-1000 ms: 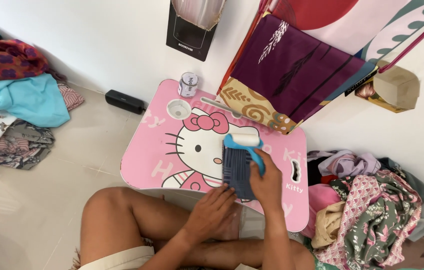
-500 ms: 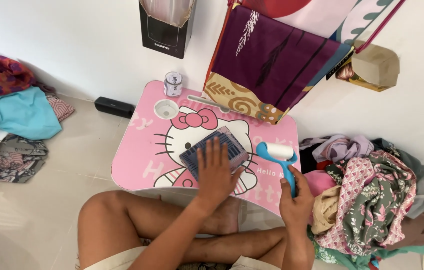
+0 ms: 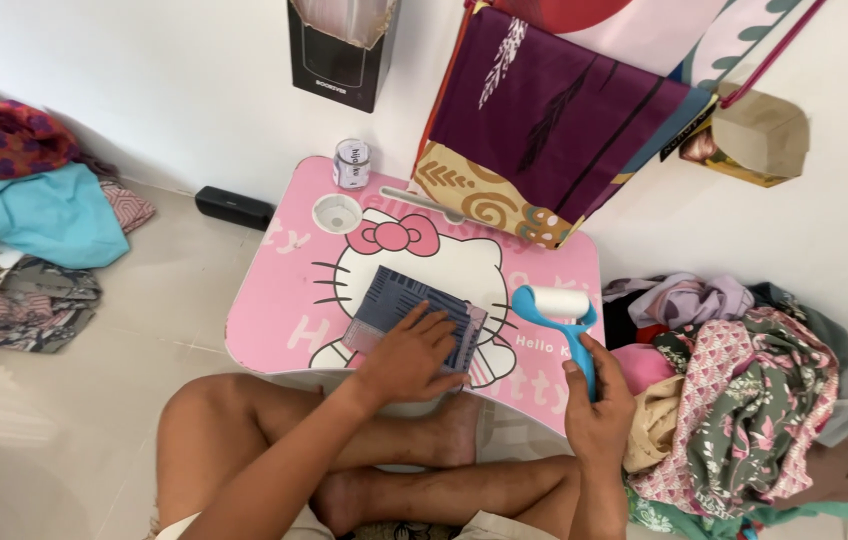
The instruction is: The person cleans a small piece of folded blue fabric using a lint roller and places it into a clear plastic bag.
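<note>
The left hand (image 3: 412,352) lies flat, fingers spread, pressing a folded dark blue patterned cloth (image 3: 414,310) onto the middle of the pink cartoon-cat desk (image 3: 284,300). The right hand (image 3: 599,400) has its grip closed around the blue handle of a lint roller (image 3: 556,310), whose white roll sits just right of the cloth, over the desk. A small jar (image 3: 351,163) stands at the desk's far edge; heaped clothes (image 3: 744,390) lie at right.

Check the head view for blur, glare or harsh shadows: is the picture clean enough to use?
Head view: sharp, evenly daylit. Left hand on the folded dark cloth and right hand gripping the blue lint roller show no motion blur. Soft shadow under the pink table, mild sheen on floor tiles, slight wide-angle bending at the edges.
</note>
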